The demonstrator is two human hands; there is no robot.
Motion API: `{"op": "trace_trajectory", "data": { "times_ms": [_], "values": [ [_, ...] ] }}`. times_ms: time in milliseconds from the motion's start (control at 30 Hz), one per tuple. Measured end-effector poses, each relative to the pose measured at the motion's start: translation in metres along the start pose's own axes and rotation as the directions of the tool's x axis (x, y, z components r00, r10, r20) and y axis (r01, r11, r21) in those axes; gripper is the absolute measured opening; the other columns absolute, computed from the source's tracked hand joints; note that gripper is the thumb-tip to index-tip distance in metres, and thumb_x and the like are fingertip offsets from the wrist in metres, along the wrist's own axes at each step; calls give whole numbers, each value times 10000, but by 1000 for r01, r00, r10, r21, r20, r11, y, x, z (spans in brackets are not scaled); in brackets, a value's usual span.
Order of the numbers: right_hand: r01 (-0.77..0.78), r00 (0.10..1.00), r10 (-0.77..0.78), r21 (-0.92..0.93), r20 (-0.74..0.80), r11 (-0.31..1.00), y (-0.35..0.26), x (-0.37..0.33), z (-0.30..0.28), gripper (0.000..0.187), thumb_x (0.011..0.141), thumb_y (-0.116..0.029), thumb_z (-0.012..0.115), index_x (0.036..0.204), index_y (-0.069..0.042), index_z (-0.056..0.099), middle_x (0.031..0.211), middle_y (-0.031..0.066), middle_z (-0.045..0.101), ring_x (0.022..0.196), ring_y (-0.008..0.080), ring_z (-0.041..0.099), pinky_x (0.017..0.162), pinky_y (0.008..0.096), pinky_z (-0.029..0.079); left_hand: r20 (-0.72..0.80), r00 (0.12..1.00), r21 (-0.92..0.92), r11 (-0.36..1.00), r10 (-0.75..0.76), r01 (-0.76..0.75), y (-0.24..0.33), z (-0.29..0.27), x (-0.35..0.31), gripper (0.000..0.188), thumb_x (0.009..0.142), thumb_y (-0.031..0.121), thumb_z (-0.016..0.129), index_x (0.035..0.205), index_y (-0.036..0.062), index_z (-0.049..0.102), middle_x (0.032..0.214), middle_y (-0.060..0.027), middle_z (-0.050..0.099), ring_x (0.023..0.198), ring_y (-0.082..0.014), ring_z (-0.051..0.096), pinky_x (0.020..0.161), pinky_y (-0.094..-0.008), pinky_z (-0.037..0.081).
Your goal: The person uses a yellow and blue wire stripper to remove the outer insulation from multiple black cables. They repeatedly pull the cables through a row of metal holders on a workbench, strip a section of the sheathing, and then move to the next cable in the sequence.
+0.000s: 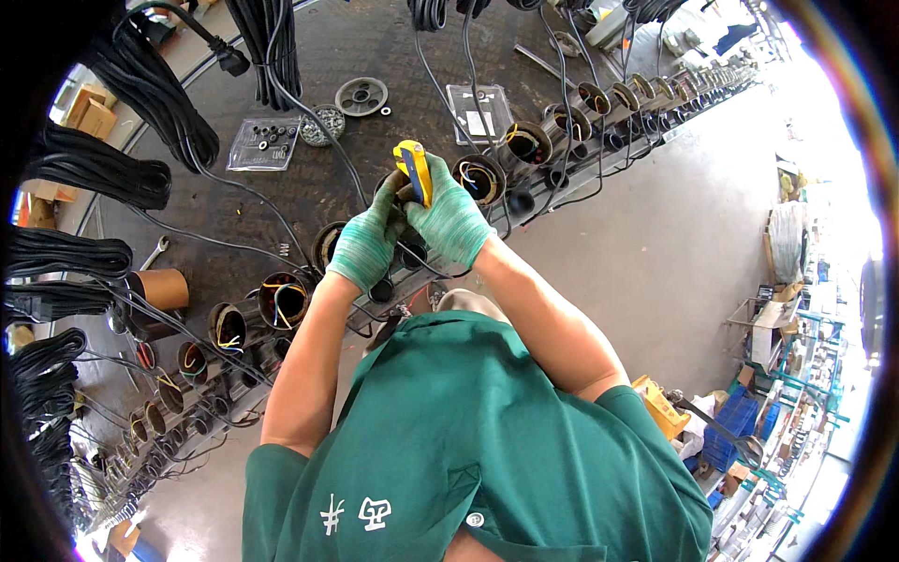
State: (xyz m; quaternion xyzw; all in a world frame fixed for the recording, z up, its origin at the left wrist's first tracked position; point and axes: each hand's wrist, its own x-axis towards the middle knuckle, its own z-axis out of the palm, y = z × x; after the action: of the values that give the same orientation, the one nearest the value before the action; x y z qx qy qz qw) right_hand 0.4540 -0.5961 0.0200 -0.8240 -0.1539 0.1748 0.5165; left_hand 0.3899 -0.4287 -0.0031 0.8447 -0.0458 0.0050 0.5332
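Note:
Both my hands wear green gloves and meet over the row of motor housings at the bench edge. My right hand (451,214) is closed round a yellow and dark blue hand tool (413,172) that looks like a wire stripper; its yellow head points away from me. Close against it, my left hand (365,245) has its fingers closed near the tool's lower part. What they grip is hidden. An open cylindrical motor housing (479,178) with coloured wires inside stands just right of my right hand. Another housing (326,244) sits beside my left hand, partly covered by it.
Coiled black cables (154,103) hang along the far and left sides, their leads running to the housings. On the dark bench (309,187) lie a clear parts tray (263,145), a bowl of small metal parts (322,125), a grey wheel (361,96), another tray (478,114) and a wrench (155,252).

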Motion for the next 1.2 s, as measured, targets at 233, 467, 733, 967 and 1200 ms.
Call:
{"op": "trace_trajectory", "data": {
  "times_ms": [233,467,733,967,1200],
  "values": [
    [38,999,-39,-55,-17,998,-4,-7,2,619,880,34,694,1439,-69,451,1128,118,679,987,231,687,903,359,552,29,997,-47,997,-66,67,-3,-5,-3,544,945,-77,669,1458,48,538,1112,-138,737,966,-208,691,916,-329,551],
    [-11,987,43,201,-152,980,-4,-24,9,540,920,-6,694,1396,-40,442,1135,124,647,1012,218,657,934,356,534,2,1000,26,999,-20,20,0,-10,-1,261,915,-20,722,1176,-9,710,1075,-142,751,969,-227,723,891,-348,573],
    [-369,929,278,578,243,728,28,-62,-27,574,1055,-193,654,1576,-110,429,1365,1,600,1235,121,554,1101,319,445,-90,994,40,998,56,-53,-6,-9,-7,190,952,17,708,1140,-10,723,1055,-168,749,938,-268,733,859,-354,570],
    [-367,929,232,623,290,691,21,-71,-13,606,1050,-303,683,1569,-122,427,1255,14,622,1135,113,597,1013,308,517,-99,994,50,997,55,-51,-4,-7,-6,191,953,23,717,1141,-9,725,1017,-159,750,912,-257,727,838,-346,569],
    [-398,914,238,611,328,685,7,-72,-23,545,1052,-337,671,1506,-119,463,1118,31,661,942,115,692,796,294,611,-59,992,-50,993,-111,109,3,-9,-5,201,949,1,721,1149,-5,731,985,-132,756,847,-191,707,791,-329,573]
  ]
}}
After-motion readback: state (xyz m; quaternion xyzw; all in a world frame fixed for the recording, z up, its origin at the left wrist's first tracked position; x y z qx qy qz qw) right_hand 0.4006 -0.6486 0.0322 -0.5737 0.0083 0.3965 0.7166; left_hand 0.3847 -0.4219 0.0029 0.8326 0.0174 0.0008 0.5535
